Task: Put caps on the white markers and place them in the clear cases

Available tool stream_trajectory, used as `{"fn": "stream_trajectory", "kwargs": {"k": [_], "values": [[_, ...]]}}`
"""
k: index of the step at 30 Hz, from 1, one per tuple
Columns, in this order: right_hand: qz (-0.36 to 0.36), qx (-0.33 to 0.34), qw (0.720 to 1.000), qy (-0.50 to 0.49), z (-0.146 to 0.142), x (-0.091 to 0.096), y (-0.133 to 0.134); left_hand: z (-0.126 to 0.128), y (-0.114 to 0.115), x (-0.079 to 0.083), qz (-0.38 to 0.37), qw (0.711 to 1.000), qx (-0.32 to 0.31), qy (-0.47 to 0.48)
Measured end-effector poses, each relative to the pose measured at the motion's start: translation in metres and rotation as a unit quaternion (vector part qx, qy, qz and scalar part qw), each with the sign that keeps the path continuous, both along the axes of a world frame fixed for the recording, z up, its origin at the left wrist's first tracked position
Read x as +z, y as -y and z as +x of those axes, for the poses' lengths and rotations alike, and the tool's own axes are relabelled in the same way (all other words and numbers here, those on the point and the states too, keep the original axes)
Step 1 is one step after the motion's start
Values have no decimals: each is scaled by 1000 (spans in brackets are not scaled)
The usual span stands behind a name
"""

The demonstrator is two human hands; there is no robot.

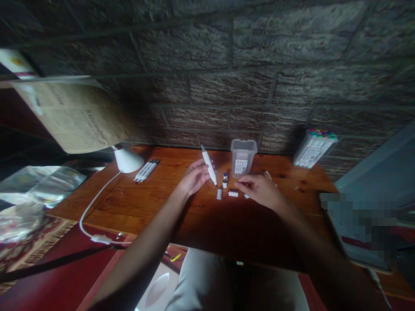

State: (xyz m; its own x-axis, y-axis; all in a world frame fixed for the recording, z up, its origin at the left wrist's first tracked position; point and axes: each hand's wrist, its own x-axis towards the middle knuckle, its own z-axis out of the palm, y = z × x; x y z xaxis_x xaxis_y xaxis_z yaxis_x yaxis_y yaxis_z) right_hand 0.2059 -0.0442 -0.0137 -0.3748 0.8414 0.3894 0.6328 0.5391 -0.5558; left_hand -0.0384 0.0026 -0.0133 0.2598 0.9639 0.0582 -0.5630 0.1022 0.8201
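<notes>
Your left hand (194, 177) is closed around a slim white marker pen (209, 166), gripping its lower half; the pen stands tilted over the reddish-brown wooden desk (155, 203), its dark tip pointing down toward the desk and its upper end leaning toward the wall. Your right hand (261, 190) rests low on the desk just right of the pen, fingers curled and drawn together; you cannot tell from here whether it grasps anything, though a white sliver shows behind it. Several small white caps (219, 193) lie on the desk between your hands, one just beside your right fingertips. A clear lidless plastic box with a label (243, 157) stands just behind them, near the dark brick wall (227, 65); a white tub of coloured markers (313, 149) leans well to the right. Three white pens lying side by side (146, 170) sit left of your hand, next to a white lamp head (128, 160) with its white cable (94, 203).
</notes>
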Motion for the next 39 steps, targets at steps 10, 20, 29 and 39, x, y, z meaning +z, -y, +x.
{"fn": "stream_trajectory", "kwargs": {"k": [10,20,29,39], "values": [[15,5,1000,-4,-9,-2,3,1,7,2,18,998,-57,-17],[-17,-9,1000,-10,-4,1,2,0,9,6,15,999,-29,1],[-30,-15,999,4,3,3,0,0,11,8,37,997,-60,42],[-39,-6,999,5,2,5,2,-1,20,8,36,989,-143,6]]}}
